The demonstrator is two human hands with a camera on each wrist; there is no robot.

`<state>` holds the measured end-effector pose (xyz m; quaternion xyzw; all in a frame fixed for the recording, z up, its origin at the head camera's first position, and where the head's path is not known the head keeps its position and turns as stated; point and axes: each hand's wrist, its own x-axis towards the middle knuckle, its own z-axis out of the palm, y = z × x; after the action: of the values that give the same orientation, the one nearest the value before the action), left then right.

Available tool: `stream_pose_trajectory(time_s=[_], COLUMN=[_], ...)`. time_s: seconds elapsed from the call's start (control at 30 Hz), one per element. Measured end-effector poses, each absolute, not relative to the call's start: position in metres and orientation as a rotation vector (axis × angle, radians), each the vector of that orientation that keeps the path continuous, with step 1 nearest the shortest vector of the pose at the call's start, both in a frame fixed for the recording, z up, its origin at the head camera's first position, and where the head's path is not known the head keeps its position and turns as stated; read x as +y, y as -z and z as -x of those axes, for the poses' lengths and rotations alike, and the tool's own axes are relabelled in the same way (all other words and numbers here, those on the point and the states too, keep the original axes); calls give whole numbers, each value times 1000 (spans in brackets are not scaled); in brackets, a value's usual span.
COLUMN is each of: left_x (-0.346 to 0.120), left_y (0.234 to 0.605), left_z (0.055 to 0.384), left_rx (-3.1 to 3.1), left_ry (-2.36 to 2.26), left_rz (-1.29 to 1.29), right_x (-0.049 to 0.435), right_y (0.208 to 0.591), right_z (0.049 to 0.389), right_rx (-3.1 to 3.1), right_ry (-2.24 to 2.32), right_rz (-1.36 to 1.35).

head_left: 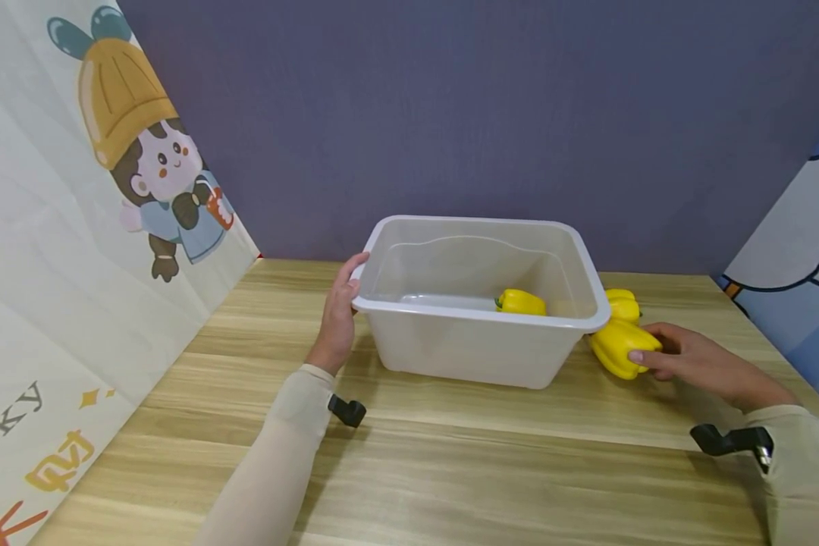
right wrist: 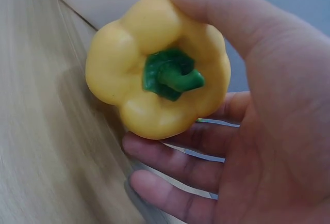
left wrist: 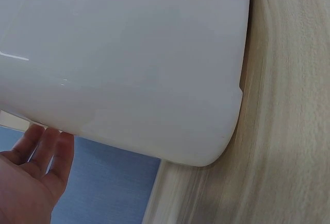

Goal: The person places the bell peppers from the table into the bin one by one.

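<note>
A light grey plastic bin (head_left: 457,349) stands on the table, with one yellow bell pepper (head_left: 522,302) lying inside. My left hand (head_left: 337,318) grips the bin's left rim; in the left wrist view its fingers (left wrist: 63,157) reach the edge of the bin wall (left wrist: 134,64). To the right of the bin, my right hand (head_left: 696,360) holds a second yellow bell pepper (head_left: 617,347) between thumb and fingers. Its green stem (right wrist: 175,74) faces the right wrist camera. Behind it, a third yellow bell pepper (head_left: 622,305) is partly hidden by the held one and the bin.
The wood-grain table (head_left: 409,470) runs back to a dark blue panel (head_left: 450,114). A white sheet with a cartoon figure (head_left: 171,159) borders the left side, and a printed blue and white sheet (head_left: 798,303) borders the right. Black wrist mounts (head_left: 346,411) stick out from both sleeves.
</note>
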<state>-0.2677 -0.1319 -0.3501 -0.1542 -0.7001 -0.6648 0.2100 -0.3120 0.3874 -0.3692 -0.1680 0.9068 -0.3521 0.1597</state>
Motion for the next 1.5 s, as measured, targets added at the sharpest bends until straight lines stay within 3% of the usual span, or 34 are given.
stream_pose_trajectory(time_s=[1.5], left_x=[-131], left_y=[351], left_z=[266], left_rx=[-1930], left_ry=[1842], left_rz=[425], right_x=[383], right_y=[353], right_z=[302], right_rx=[2635], right_ry=[1102], right_rz=[466])
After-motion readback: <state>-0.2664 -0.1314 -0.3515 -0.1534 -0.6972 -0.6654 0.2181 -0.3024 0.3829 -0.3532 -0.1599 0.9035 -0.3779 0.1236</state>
